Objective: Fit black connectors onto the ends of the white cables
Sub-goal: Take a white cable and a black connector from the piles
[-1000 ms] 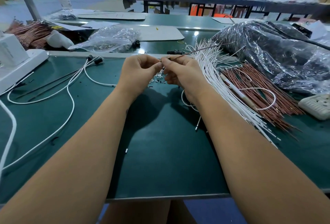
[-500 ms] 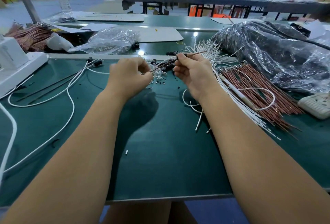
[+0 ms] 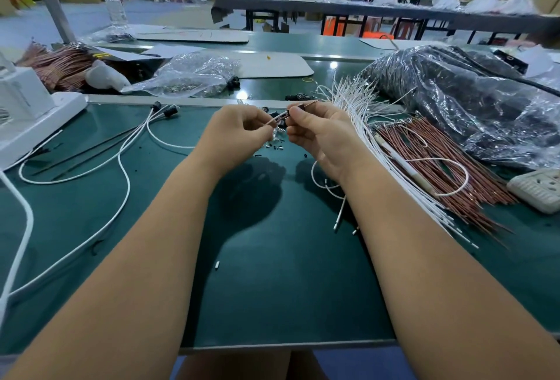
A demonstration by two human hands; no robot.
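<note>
My left hand [image 3: 233,134] and my right hand [image 3: 318,131] meet above the far middle of the green table [image 3: 272,273]. Between their fingertips runs a thin wire pair, white and copper [image 3: 280,115]. My right hand pinches it together with a small black connector [image 3: 292,111]; my left hand pinches its lower end. A bundle of white cables [image 3: 363,125] fans out just right of my right hand. Loose small black connectors [image 3: 274,146] lie under the hands. Finished white cables with black ends [image 3: 165,109] lie at the left.
Copper-coloured wires [image 3: 439,167] lie beside the white bundle, a black plastic bag [image 3: 469,100] behind them. A white power strip [image 3: 539,188] sits at the right edge, a white machine [image 3: 27,112] at the left, a clear bag of parts [image 3: 188,76] at the back.
The hands parted half a second ago, the left pulling left. Now they are close again, and the wire runs tilted between them with a black connector at my right fingertips.
</note>
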